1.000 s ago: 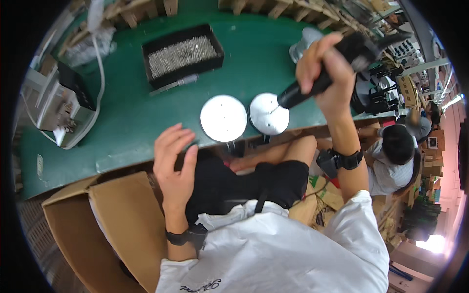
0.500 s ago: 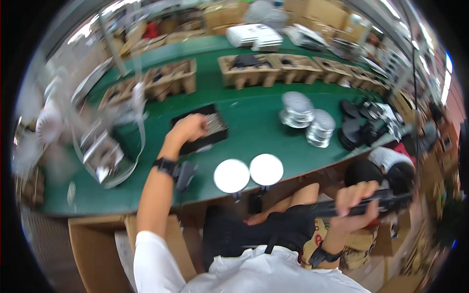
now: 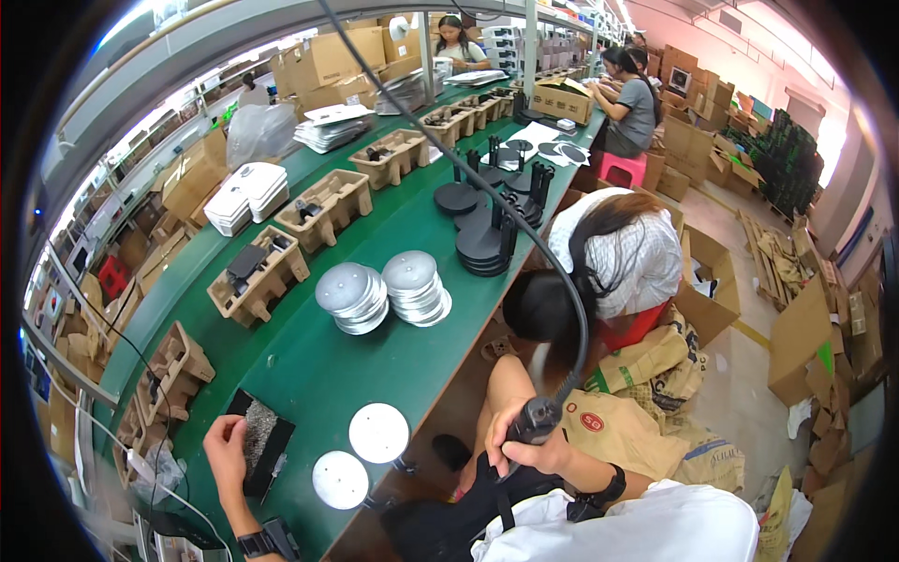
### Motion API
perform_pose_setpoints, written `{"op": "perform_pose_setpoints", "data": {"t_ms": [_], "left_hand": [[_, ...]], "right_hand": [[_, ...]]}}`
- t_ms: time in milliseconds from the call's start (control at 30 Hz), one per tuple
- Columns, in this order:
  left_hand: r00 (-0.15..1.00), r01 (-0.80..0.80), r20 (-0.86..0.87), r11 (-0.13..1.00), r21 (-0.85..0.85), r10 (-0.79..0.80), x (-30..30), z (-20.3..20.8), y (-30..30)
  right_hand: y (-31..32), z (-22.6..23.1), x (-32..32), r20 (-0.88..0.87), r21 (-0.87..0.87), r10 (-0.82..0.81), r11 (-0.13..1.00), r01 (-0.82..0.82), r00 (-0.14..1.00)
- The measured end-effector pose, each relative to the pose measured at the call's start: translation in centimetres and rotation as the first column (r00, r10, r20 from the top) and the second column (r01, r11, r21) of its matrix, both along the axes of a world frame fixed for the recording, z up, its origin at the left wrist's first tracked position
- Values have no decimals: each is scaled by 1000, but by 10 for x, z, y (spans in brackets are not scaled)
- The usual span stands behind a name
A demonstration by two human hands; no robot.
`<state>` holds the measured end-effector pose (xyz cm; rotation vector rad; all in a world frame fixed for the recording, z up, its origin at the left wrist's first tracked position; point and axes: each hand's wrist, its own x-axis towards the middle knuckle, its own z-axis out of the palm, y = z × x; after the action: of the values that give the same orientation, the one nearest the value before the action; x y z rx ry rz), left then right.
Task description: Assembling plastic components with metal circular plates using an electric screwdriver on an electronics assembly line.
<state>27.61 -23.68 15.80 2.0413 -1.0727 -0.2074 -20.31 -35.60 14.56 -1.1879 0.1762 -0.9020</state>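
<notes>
My left hand (image 3: 226, 453) is at the edge of a black box (image 3: 273, 456) of small metal screws (image 3: 257, 433). Its fingers are bent together; whatever they pinch is too small to make out. In my right hand (image 3: 548, 456), over my lap, is a black electric screwdriver (image 3: 536, 421) with a thick black cable (image 3: 579, 318) running up from it. Between the hands, two round white plates (image 3: 379, 433) lie side by side near the table edge, with dark fittings sticking out toward me. Two stacks of silver discs (image 3: 351, 298) stand farther back.
Beyond the stacks are black round bases (image 3: 484, 245) with upright stems. Cardboard trays (image 3: 257, 273) of small parts line the green table (image 3: 309, 375). To my right a co-worker (image 3: 618, 248) bends low beside sacks (image 3: 646, 431); another person (image 3: 629, 117) sits farther along.
The view has swung to the right. My right hand has brought the screwdriver in over my lap, its cable now rising away. My left hand has shifted to the box's edge.
</notes>
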Motion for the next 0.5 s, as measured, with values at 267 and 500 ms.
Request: {"op": "perform_pose_setpoints", "data": {"t_ms": [267,500], "left_hand": [[978,-185,45,940,-285,206,-35,11,25],[982,-175,18,933,-316,190,-132,30,23]], "right_hand": [[2,-11,9,-21,46,4,999,-3,1000],[-9,23,37,292,77,106,988,-134,951]]}}
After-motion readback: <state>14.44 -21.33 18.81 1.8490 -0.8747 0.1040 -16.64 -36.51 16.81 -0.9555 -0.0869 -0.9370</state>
